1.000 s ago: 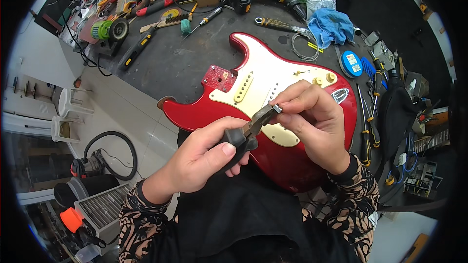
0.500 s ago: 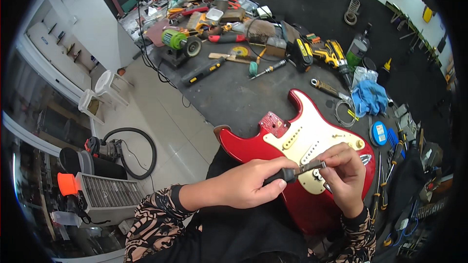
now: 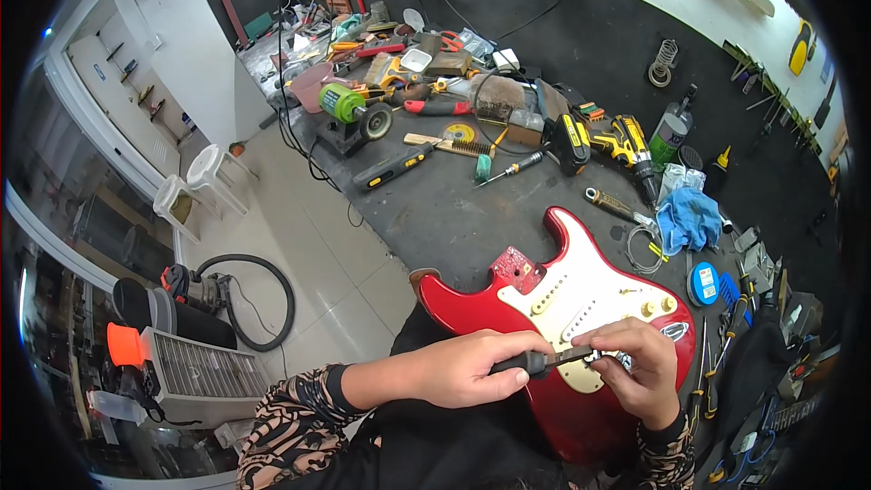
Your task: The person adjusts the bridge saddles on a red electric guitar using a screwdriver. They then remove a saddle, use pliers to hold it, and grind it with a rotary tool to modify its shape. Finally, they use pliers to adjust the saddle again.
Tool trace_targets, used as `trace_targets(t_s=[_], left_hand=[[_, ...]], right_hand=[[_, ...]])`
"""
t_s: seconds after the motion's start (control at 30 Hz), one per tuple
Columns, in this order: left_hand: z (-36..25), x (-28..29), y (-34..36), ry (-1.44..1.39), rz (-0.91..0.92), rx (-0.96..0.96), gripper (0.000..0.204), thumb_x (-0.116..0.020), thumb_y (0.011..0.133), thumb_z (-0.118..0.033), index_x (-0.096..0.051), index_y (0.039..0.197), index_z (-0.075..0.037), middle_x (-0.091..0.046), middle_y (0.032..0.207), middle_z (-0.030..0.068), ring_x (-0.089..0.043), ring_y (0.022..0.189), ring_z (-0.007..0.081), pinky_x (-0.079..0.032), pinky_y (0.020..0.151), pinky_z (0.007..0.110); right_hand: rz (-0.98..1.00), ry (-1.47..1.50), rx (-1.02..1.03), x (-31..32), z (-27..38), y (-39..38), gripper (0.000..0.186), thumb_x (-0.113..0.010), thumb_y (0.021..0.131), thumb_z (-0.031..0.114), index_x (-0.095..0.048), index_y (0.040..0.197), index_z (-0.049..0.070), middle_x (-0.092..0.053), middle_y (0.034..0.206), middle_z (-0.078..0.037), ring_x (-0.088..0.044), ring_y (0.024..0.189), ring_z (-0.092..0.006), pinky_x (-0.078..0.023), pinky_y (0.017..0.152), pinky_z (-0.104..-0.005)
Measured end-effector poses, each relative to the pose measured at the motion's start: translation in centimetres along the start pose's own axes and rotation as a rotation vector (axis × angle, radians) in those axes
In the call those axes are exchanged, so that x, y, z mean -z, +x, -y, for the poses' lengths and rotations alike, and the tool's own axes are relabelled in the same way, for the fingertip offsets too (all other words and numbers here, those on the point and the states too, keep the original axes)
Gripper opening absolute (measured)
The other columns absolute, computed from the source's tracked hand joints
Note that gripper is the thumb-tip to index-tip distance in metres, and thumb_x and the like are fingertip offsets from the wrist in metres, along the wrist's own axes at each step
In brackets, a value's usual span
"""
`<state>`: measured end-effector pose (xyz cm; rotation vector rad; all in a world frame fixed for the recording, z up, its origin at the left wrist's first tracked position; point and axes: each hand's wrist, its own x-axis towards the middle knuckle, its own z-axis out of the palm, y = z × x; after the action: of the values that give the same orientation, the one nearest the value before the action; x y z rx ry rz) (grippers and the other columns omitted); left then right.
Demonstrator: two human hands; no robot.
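My left hand (image 3: 472, 368) is closed round the black handle of a tool (image 3: 526, 363) with a flat metal blade, which looks like a file. Its blade points right, towards the pinched fingertips of my right hand (image 3: 641, 370). They hold a small shiny metal piece (image 3: 595, 357) against or beside the blade; its kind is too small to make out. Under both hands lies a red electric guitar body (image 3: 467, 305) with a cream pickguard (image 3: 555, 298), its near part over my lap. My right hand and the tool hide part of the pickguard's near end.
On the dark bench (image 3: 463, 209) stand a green bench grinder (image 3: 343, 104), a yellow drill (image 3: 631, 145) and a wooden-handled wire brush (image 3: 449, 143). A blue cloth (image 3: 688, 220), a blue round tin (image 3: 703, 283) and several screwdrivers (image 3: 726, 336) lie right of the guitar.
The view has tilted up, so the scene sits lower. The blade now reaches further across my right fingertips. Both hands keep their hold.
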<state>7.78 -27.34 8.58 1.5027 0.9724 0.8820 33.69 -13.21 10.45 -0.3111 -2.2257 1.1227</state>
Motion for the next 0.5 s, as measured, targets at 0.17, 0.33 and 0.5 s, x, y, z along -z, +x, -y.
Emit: trace_targets(t_s=[0.17, 0.33, 0.5], left_hand=[[0.2, 0.9, 0.5, 0.012, 0.036, 0.008, 0.044, -0.052, 0.109, -0.027, -0.054, 0.143, -0.001, -0.064, 0.094, 0.0068, -0.064, 0.085, 0.0204, -0.052, 0.081, 0.037], [-0.2, 1.5, 1.3, 0.007, 0.041, -0.003, 0.043, -0.053, 0.104, -0.018, -0.054, 0.143, -0.001, -0.066, 0.104, 0.0176, -0.067, 0.093, 0.0332, -0.053, 0.088, 0.043], [0.4, 2.0, 2.3, 0.035, 0.044, -0.040, 0.044, -0.054, 0.103, -0.018, -0.054, 0.144, -0.001, -0.067, 0.108, 0.0185, -0.069, 0.096, 0.0344, -0.054, 0.091, 0.044]], right_hand=[[-0.013, -0.019, -0.013, -0.1, -0.1, 0.0, 0.036, -0.082, 0.082, -0.010, -0.074, 0.114, 0.006, -0.083, 0.111, -0.012, -0.080, 0.099, -0.0257, -0.061, 0.083, -0.0340], [-0.031, -0.029, -0.017, 0.1, -0.2, 0.4, 0.035, -0.082, 0.083, -0.010, -0.073, 0.113, 0.005, -0.083, 0.110, -0.013, -0.080, 0.099, -0.0264, -0.062, 0.083, -0.0345], [-0.056, -0.057, -0.010, 0.3, -0.2, 0.8, 0.033, -0.077, 0.082, -0.012, -0.070, 0.110, 0.004, -0.080, 0.102, -0.016, -0.081, 0.097, -0.0298, -0.062, 0.083, -0.0375]])
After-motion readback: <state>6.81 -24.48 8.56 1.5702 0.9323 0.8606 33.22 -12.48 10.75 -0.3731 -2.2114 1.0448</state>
